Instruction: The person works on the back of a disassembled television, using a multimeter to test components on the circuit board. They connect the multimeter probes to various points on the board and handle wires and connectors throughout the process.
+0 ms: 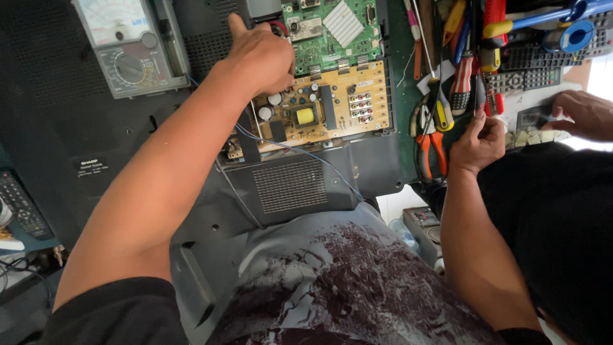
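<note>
Evidently the opened television back [300,185] is mid-inspection: the left hand [262,61] rests clenched on the tan power board [332,105], just below the green main board [332,29], though what its fingers pinch is hidden. The right hand [479,142] curls at the orange-handled pliers [431,150] among the tool pile — whether gripping, I cannot tell. An analogue multimeter [131,45] lies far left — another person's hand [584,114] far right.
</note>
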